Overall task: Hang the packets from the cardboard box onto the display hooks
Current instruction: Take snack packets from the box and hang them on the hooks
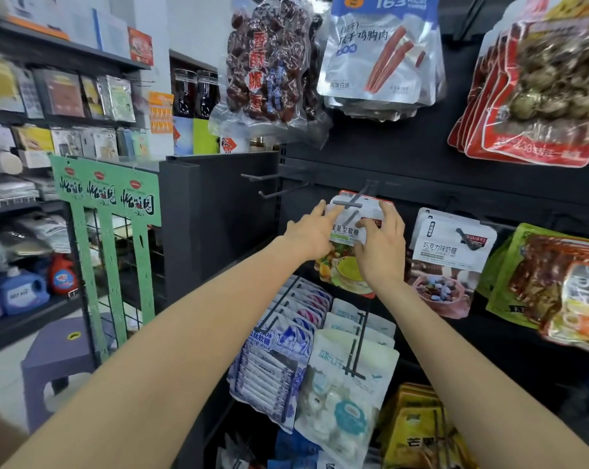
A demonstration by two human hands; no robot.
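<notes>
You have two bare hands up, left hand (311,231) and right hand (381,245), on one white-topped candy packet (345,228); two empty dark metal hooks (279,184) beside it; one grey plastic stool (63,350).

Both arms reach forward to a dark display panel (405,157). The left hand (311,233) and the right hand (381,245) hold a white and orange candy packet (345,231) by its two sides, its top edge at a grey hook (352,206). Two bare hooks (269,184) stick out to the left. Just right hangs a chocolate candy packet (450,252). Below hang blue-and-white packets (279,346). A green rack (110,211) stands at left.
</notes>
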